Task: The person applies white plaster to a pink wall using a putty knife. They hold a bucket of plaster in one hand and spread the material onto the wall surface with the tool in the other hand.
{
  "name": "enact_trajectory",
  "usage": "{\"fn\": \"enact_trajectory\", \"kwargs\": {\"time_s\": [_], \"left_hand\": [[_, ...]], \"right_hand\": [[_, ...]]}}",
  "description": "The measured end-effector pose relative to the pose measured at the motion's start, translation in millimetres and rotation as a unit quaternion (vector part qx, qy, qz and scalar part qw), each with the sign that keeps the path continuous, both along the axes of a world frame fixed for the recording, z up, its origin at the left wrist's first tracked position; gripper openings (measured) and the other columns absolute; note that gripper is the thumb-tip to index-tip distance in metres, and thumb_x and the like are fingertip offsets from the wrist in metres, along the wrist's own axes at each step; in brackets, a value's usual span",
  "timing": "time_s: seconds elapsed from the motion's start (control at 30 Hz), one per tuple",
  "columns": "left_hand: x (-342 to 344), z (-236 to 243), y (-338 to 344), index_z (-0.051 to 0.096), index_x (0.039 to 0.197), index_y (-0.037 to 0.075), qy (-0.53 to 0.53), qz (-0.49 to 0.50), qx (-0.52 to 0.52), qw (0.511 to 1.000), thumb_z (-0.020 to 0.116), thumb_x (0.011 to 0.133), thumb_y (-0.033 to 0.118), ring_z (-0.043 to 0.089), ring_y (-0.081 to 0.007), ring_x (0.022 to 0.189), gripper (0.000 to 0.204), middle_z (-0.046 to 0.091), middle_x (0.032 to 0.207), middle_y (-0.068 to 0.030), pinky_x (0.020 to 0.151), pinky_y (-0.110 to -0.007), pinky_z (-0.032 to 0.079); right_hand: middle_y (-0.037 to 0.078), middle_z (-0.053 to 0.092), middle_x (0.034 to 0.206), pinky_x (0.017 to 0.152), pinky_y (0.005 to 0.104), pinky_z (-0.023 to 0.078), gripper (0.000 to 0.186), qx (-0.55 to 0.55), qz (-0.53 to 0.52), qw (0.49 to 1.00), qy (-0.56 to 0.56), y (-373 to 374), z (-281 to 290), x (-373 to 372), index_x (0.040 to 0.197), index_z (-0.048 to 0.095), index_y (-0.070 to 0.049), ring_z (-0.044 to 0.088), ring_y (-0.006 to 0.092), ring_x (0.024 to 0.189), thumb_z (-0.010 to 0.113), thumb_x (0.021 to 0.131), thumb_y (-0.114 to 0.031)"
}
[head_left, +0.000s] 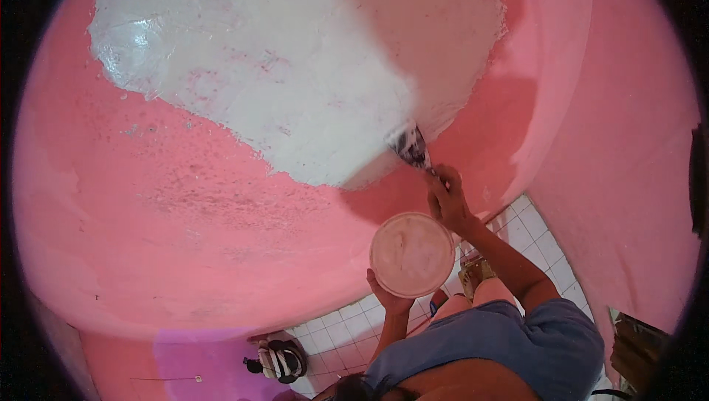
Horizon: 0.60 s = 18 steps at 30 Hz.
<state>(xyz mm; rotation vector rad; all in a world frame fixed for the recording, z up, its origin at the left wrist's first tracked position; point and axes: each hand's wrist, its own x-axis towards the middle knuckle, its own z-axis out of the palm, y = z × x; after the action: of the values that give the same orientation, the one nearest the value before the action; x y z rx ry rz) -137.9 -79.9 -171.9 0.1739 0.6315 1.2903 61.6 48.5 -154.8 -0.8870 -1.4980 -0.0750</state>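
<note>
My right hand (pixel 449 196) grips the handle of a putty knife (pixel 410 148). Its blade, smeared with white paste, lies against the pink wall at the lower edge of a broad white putty patch (pixel 295 83). Below it, my left hand (pixel 390 299) holds up a round, shallow tub or lid (pixel 411 255) by its rim; most of the fingers are hidden behind it. The round piece looks pale pinkish inside with faint streaks, and whether paste lies in it I cannot tell.
White floor tiles (pixel 347 331) run along the foot of the wall. A black-and-white bundle or bag (pixel 279 361) sits at the lower left. By my legs is a yellowish-brown block or stool (pixel 476 271). A second pink wall (pixel 628 128) rises at the right.
</note>
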Motion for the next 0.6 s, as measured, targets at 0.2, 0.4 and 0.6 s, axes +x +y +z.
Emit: {"fn": "enact_trajectory", "kwargs": {"time_s": [0.2,0.4,0.6], "left_hand": [[5.6,4.4,3.8,0.028,0.140,0.012,0.096,0.014,0.006,0.995,0.035,0.085,0.063,0.029,-0.0365,0.129,0.075,0.026,0.144,-0.0143,0.102,-0.057,0.029],[-10.9,-8.9,2.4,0.032,0.138,0.013,-0.031,-0.004,0.003,0.999,0.043,0.083,0.058,0.031,-0.0352,0.129,0.072,0.030,0.143,-0.0125,0.102,-0.057,0.028],[-8.5,-6.9,-0.2,0.029,0.139,0.013,0.048,0.024,-0.006,0.999,0.040,0.084,0.061,0.031,-0.0362,0.128,0.074,0.027,0.144,-0.0142,0.101,-0.059,0.029]], "right_hand": [[0.018,0.044,0.113,0.072,0.0383,0.044,0.048,-0.028,0.046,0.999,0.002,-4.5,9.5,6.3,0.122,0.050,-0.003,0.050,0.0282,0.089,0.054,0.076,0.008],[0.019,0.046,0.110,0.075,0.0392,0.042,0.049,0.027,-0.022,0.999,0.030,24.5,66.4,20.8,0.122,0.050,-0.004,0.049,0.0300,0.089,0.054,0.075,0.008],[0.019,0.047,0.109,0.080,0.0394,0.042,0.045,-0.007,-0.020,1.000,0.004,15.0,2.3,21.1,0.119,0.051,-0.002,0.049,0.0335,0.095,0.054,0.075,0.008]]}}
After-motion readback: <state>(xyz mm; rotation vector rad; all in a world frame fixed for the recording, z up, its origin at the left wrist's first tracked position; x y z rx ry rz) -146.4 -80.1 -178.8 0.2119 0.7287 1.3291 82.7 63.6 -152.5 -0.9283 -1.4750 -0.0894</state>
